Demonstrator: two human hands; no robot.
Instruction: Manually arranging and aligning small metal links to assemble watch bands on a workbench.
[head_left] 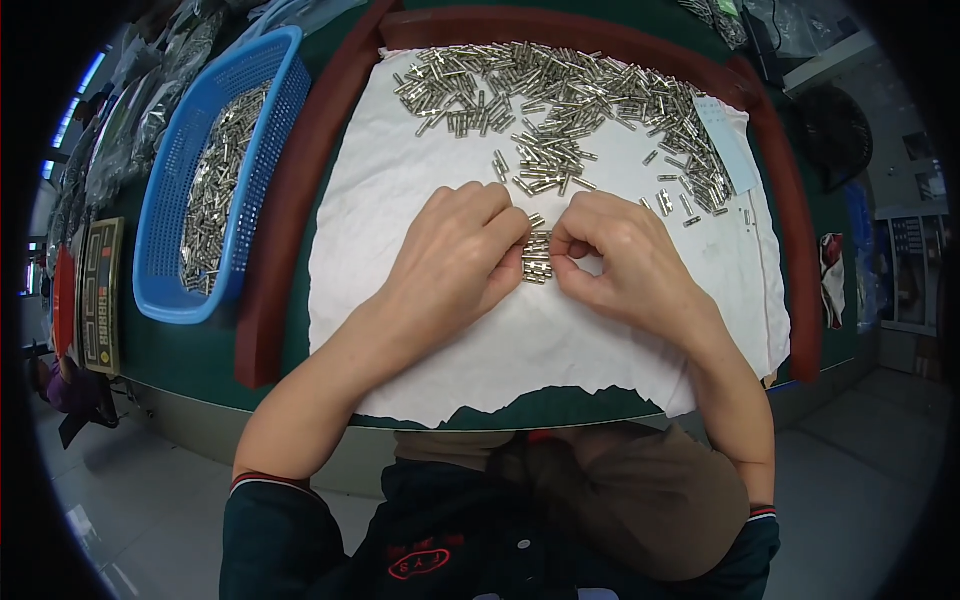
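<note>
Both hands work over a white cloth [420, 370], close together at its middle. Between them lies a small row of short silvery metal pins [536, 262], lined up side by side. My left hand [455, 245] is curled at the row's left end, its fingertips pressed together and partly hidden. At the right end, my right hand [625, 250] has thumb and forefinger bent into a pinch against the pins. Whether either hand grips a pin cannot be made out. Just beyond the hands spreads a large loose heap of the same metal pins [545, 160].
A dark red wooden frame [290, 200] borders the cloth on the left, far and right sides. Left of it stands a blue plastic basket [150, 250] holding many more pins. A pale blue paper slip [728, 145] lies at the cloth's right. The green table [180, 355] extends beyond.
</note>
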